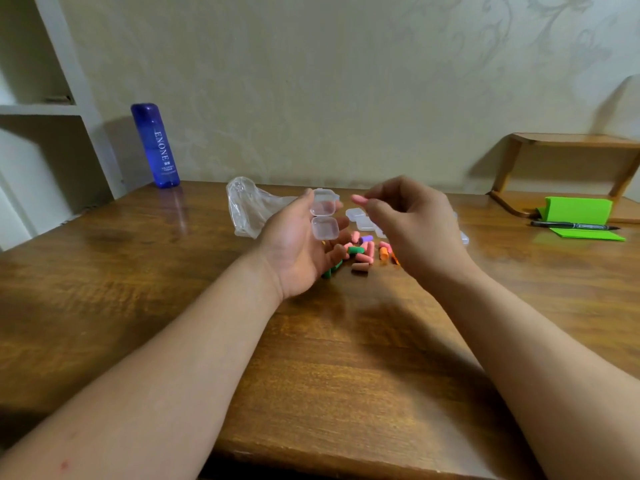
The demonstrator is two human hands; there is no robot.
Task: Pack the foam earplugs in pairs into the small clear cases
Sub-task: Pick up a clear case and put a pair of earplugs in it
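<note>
My left hand holds a small clear case with its lid swung open, palm up above the table. My right hand pinches a pink foam earplug just to the right of the open case, a short gap between them. Below the hands, a loose pile of foam earplugs in pink, green, orange and purple lies on the wooden table. Several more small clear cases sit behind the pile, partly hidden by my right hand.
A crumpled clear plastic bag lies left of the cases. A tall blue bottle stands at the back left by a white shelf. At the right are green foam pieces, a black pen and a wooden rack.
</note>
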